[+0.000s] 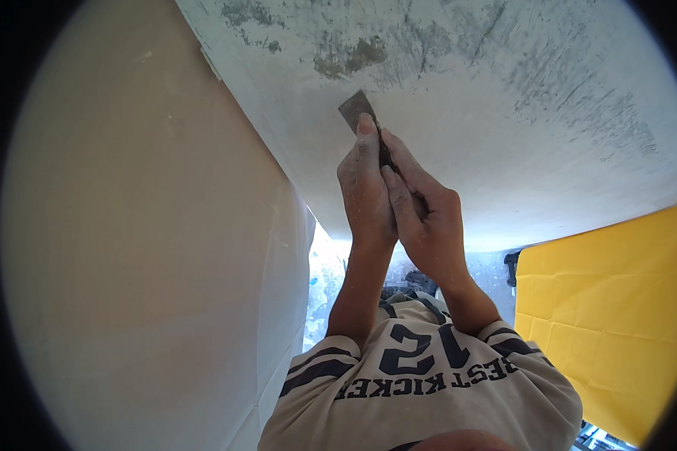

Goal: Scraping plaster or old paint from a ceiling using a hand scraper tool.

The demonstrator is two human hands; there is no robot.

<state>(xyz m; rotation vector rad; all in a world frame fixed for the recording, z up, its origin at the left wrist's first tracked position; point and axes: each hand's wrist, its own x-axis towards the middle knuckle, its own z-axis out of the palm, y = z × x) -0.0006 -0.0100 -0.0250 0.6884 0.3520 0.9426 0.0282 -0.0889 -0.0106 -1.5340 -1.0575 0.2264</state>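
Holding a dark flat scraper (355,110) in the curled fingers of both left hand (364,177) and right hand (435,214), left nearer the blade end, long axis slanting up-left from the fingers along the grey-smeared white surface (466,143).

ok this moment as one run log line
left hand: holds scraper, thumb against it | right hand: holds scraper | pale surface: grey patches, contact unclear | yellow sheet: right

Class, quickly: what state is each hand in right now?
Left hand: closed on the scraper, thumb on its blade.
Right hand: closed on the scraper too, beside the left.
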